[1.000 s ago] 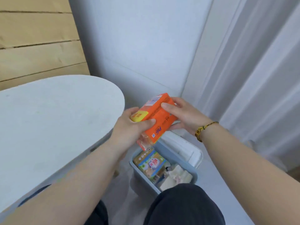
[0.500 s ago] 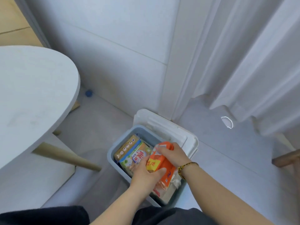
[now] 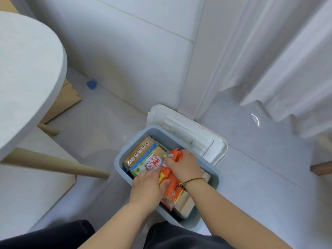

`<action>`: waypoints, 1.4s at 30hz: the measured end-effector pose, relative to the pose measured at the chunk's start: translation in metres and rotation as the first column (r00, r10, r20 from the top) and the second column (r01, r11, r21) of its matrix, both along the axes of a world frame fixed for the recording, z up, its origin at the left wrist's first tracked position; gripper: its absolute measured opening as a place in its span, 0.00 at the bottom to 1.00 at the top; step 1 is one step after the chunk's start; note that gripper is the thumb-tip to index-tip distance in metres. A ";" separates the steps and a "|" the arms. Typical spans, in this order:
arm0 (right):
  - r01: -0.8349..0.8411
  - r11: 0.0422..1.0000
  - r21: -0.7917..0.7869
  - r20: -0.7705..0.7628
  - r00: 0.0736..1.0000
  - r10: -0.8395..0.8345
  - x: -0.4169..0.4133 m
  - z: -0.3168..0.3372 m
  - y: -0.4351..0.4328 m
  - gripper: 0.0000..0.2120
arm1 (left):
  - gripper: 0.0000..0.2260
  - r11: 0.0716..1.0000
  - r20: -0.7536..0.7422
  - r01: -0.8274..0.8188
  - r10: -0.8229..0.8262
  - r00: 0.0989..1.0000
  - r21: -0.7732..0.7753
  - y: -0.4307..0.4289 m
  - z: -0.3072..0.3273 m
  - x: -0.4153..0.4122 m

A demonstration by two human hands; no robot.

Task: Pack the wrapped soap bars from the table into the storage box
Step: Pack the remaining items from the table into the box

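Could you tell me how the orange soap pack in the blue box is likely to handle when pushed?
The orange soap pack is probably stiff: its edges look straight under the left hand and right hand. Its glossy wrapper may be slippery. Flat-sided, it should slide, not roll.

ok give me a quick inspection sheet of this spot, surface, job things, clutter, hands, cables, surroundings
surface: grey floor bears the box; white table at left
job's things: orange soap pack partly down in the blue storage box, beside a green packet and a tan packet; white lid behind the box
clutter: small blue cap on the floor by the wall
hands: left hand and right hand both grip the orange soap pack
cables: nothing seen
surroundings: white wall, curtain at right
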State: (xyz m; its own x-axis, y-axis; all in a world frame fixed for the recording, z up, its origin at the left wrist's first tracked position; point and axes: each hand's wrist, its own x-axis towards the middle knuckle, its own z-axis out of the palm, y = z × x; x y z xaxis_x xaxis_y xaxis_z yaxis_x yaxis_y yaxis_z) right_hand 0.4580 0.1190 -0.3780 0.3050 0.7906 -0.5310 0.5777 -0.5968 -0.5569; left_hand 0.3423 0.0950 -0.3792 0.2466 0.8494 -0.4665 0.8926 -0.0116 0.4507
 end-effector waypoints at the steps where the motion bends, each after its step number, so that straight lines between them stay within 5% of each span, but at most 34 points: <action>1: 0.024 1.000 0.005 -0.031 0.999 -0.024 -0.001 -0.002 0.001 0.22 | 0.20 1.000 -0.015 0.007 -0.006 1.000 0.007 0.003 -0.001 -0.001; 5: 0.141 0.990 0.016 -0.203 0.970 -0.135 -0.004 -0.008 -0.002 0.21 | 0.23 0.998 0.027 0.039 -0.038 0.999 -0.040 0.016 -0.002 -0.007; 9: 0.017 0.999 0.028 -0.233 0.972 -0.010 0.007 -0.009 -0.009 0.19 | 0.22 0.998 0.088 0.037 -0.032 0.996 -0.053 0.018 -0.002 -0.010; 13: -0.072 0.997 0.026 -0.436 0.897 0.076 0.031 -0.007 -0.018 0.26 | 0.21 0.996 0.090 0.082 -0.079 0.993 -0.034 0.017 -0.001 -0.009; 19: -0.182 0.983 0.018 -0.407 0.897 0.174 0.041 -0.008 -0.014 0.34 | 0.18 0.994 0.159 0.061 -0.046 0.986 -0.095 0.016 0.002 -0.008; 21: -0.221 0.975 0.034 -0.334 0.917 0.219 0.041 -0.012 -0.014 0.43 | 0.17 0.990 0.201 0.025 0.004 0.980 -0.142 0.018 0.002 -0.012; 25: -0.494 0.869 0.040 0.062 0.869 0.491 0.039 -0.014 -0.019 0.52 | 0.18 0.983 0.207 0.001 0.037 0.978 -0.181 0.020 -0.003 -0.017; 31: -0.882 0.471 0.027 0.495 0.421 0.760 0.036 -0.013 -0.019 0.45 | 0.19 0.994 0.069 0.110 -0.109 0.992 -0.001 0.027 -0.014 -0.021; 33: -0.932 0.361 -0.021 0.640 0.265 0.721 0.033 -0.015 -0.012 0.44 | 0.17 0.974 -0.041 0.202 -0.199 0.979 0.106 0.035 -0.015 -0.025; 38: -0.963 0.269 -0.005 0.744 0.177 0.645 0.032 -0.028 -0.005 0.35 | 0.26 0.964 -0.206 0.251 -0.229 0.951 0.088 0.054 -0.018 -0.040; 42: -0.974 0.228 0.004 0.722 0.161 0.673 0.034 -0.027 0.000 0.39 | 0.29 0.970 -0.201 0.227 -0.207 0.957 0.082 0.053 -0.019 -0.038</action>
State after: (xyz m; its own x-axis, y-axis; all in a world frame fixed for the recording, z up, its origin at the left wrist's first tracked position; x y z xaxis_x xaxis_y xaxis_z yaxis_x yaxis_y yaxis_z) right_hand 0.4923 0.1187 -0.4046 -0.6351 0.7589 -0.1441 0.7639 0.6447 0.0289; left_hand 0.3047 0.1484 -0.3983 0.3458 0.8313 -0.4352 0.9323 -0.2521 0.2594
